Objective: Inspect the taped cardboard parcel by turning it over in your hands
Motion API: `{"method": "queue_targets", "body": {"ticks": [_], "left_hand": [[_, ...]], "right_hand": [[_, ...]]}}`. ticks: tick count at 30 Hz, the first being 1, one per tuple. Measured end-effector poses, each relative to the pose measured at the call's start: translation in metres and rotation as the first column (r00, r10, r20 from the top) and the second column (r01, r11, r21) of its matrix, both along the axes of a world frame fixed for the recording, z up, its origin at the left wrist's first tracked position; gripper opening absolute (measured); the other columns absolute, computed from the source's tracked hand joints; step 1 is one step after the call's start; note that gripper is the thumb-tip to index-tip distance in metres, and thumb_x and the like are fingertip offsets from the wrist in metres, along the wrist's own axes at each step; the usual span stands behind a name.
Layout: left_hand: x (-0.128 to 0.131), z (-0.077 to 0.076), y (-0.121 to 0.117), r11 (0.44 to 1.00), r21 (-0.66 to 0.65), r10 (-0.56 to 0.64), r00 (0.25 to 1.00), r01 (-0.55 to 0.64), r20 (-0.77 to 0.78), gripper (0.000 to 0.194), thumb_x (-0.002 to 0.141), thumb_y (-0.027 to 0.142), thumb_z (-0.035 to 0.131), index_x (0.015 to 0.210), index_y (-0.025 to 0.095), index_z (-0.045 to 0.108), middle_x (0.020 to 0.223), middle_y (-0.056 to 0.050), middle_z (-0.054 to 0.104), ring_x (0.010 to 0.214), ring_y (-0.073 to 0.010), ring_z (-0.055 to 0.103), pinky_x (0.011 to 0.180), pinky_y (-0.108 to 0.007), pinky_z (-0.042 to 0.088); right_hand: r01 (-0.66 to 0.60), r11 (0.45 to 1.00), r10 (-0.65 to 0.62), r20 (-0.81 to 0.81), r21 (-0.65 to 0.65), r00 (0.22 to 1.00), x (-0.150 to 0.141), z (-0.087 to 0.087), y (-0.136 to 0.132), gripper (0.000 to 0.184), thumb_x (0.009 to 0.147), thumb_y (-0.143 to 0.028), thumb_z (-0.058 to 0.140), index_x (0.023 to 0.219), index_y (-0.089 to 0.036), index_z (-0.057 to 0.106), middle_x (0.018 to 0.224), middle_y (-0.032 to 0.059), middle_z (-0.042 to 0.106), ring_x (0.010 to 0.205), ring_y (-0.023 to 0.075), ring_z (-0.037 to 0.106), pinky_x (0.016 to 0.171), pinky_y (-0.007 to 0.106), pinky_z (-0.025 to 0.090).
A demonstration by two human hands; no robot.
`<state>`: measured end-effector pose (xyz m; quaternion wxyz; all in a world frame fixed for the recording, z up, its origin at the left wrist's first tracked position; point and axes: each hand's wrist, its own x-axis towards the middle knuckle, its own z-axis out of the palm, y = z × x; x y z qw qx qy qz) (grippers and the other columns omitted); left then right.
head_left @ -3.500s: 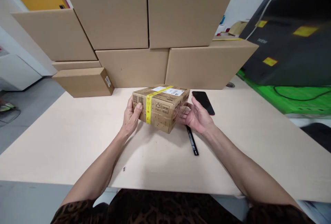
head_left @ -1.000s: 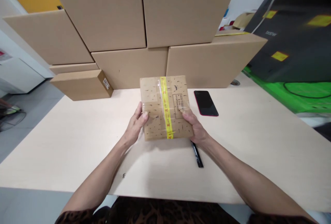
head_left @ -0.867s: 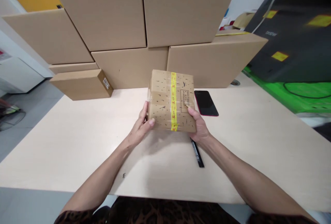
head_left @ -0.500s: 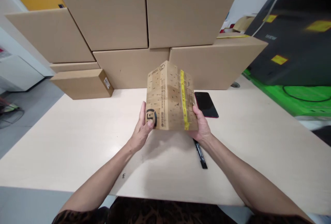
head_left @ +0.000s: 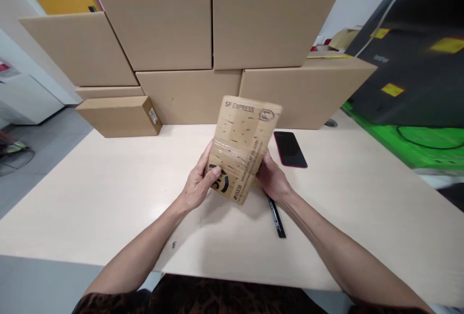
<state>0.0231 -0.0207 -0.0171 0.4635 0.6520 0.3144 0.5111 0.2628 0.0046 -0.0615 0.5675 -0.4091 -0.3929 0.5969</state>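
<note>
A small brown cardboard box [head_left: 239,137], printed "SF EXPRESS" and crossed by clear tape, is held tilted above the table between both hands. My left hand [head_left: 199,181] grips its left side, thumb on the front face over a black logo. On the opposite side, my right hand [head_left: 273,178] holds the box, its fingertips partly hidden behind it. Under the right wrist lies a black marker pen [head_left: 277,217] on the table. Farther right rests a dark phone [head_left: 290,149] with a red edge.
Large cardboard boxes [head_left: 155,24] are stacked along the back of the pale table [head_left: 108,193]. A flatter carton [head_left: 116,118] stands at the back left. Beyond the right edge is a black machine [head_left: 409,63] beside a green surface [head_left: 427,142].
The box has been turned in the hands: its yellow-taped face has swung out of sight, and the face with "SF EXPRESS" and clear tape now shows. It leans to the right.
</note>
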Motion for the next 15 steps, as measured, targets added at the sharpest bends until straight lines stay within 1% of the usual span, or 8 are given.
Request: {"method": "queue_targets", "body": {"ticks": [2, 4, 5, 7, 9, 10, 12, 15], "left_hand": [[-0.005, -0.005, 0.002, 0.997, 0.061, 0.05, 0.996, -0.045, -0.08, 0.067, 0.104, 0.049, 0.067, 0.167, 0.038, 0.046, 0.176, -0.003, 0.045, 0.165, -0.0318, 0.039, 0.139, -0.054, 0.028], [-0.009, -0.008, 0.003, 0.991, 0.129, 0.064, 0.988, -0.046, -0.142, 0.066, 0.105, 0.047, 0.065, 0.167, 0.043, 0.043, 0.177, -0.002, 0.043, 0.164, -0.0319, 0.04, 0.138, -0.056, 0.028], [-0.009, -0.008, 0.002, 0.986, 0.162, 0.066, 0.984, -0.039, -0.168, 0.069, 0.105, 0.047, 0.066, 0.168, 0.044, 0.04, 0.177, -0.003, 0.042, 0.164, -0.033, 0.039, 0.138, -0.058, 0.028], [-0.008, -0.006, 0.0, 0.974, 0.225, 0.076, 0.976, -0.029, -0.205, 0.086, 0.098, 0.054, 0.075, 0.172, 0.043, 0.032, 0.178, -0.006, 0.039, 0.164, -0.0374, 0.038, 0.136, -0.062, 0.03], [-0.006, -0.002, -0.001, 0.962, 0.273, 0.077, 0.969, -0.01, -0.236, 0.108, 0.087, 0.061, 0.084, 0.174, 0.04, 0.024, 0.177, -0.011, 0.038, 0.161, -0.0416, 0.04, 0.132, -0.064, 0.036], [-0.005, 0.0, -0.001, 0.957, 0.289, 0.074, 0.964, 0.003, -0.255, 0.114, 0.085, 0.062, 0.086, 0.175, 0.039, 0.021, 0.175, -0.013, 0.039, 0.159, -0.0424, 0.043, 0.13, -0.064, 0.04], [-0.007, 0.0, 0.002, 0.948, 0.316, 0.078, 0.946, 0.026, -0.314, 0.111, 0.086, 0.062, 0.084, 0.174, 0.039, 0.02, 0.171, -0.014, 0.043, 0.156, -0.042, 0.048, 0.126, -0.063, 0.045], [-0.014, -0.008, 0.011, 0.925, 0.379, 0.147, 0.893, 0.028, -0.426, 0.099, 0.092, 0.06, 0.078, 0.171, 0.039, 0.022, 0.167, -0.016, 0.047, 0.155, -0.0424, 0.048, 0.125, -0.064, 0.046]], "right_hand": [[0.011, 1.0, -0.011, 0.02, 0.029, 1.0, 0.0, -0.002, 0.001, 0.07, 0.082, -0.086, 0.068, 0.128, -0.034, 0.065, 0.148, 0.005, 0.071, 0.139, 0.0363, 0.063, 0.102, 0.054, 0.059], [0.019, 0.998, -0.02, 0.019, 0.067, 1.0, -0.001, -0.002, 0.001, 0.07, 0.082, -0.086, 0.066, 0.129, -0.034, 0.063, 0.153, 0.0064, 0.068, 0.144, 0.0381, 0.059, 0.104, 0.056, 0.058], [0.02, 0.996, -0.021, 0.016, 0.089, 1.0, -0.002, -0.001, 0.0, 0.071, 0.083, -0.085, 0.066, 0.132, -0.033, 0.062, 0.156, 0.007, 0.066, 0.146, 0.0385, 0.058, 0.106, 0.057, 0.057], [0.013, 0.991, -0.013, 0.0, 0.136, 1.0, -0.005, 0.004, -0.002, 0.075, 0.084, -0.081, 0.069, 0.141, -0.034, 0.058, 0.161, 0.0076, 0.062, 0.148, 0.0379, 0.057, 0.11, 0.058, 0.055], [0.014, 0.983, -0.012, -0.01, 0.185, 1.0, -0.007, 0.01, -0.006, 0.082, 0.083, -0.077, 0.074, 0.151, -0.035, 0.051, 0.165, 0.0072, 0.058, 0.151, 0.0357, 0.055, 0.117, 0.057, 0.052], [0.023, 0.978, -0.022, -0.006, 0.206, 1.0, -0.008, 0.013, -0.007, 0.086, 0.083, -0.077, 0.075, 0.153, -0.036, 0.049, 0.167, 0.0068, 0.056, 0.154, 0.0349, 0.053, 0.12, 0.056, 0.05], [0.058, 0.971, -0.064, 0.016, 0.231, 0.998, -0.006, 0.019, -0.008, 0.09, 0.08, -0.08, 0.075, 0.155, -0.037, 0.048, 0.17, 0.0063, 0.053, 0.158, 0.0347, 0.048, 0.122, 0.056, 0.049], [0.101, 0.961, -0.118, 0.052, 0.257, 0.992, 0.0, 0.023, -0.006, 0.09, 0.078, -0.086, 0.072, 0.151, -0.037, 0.051, 0.17, 0.0067, 0.052, 0.16, 0.0359, 0.045, 0.123, 0.057, 0.049]]}}
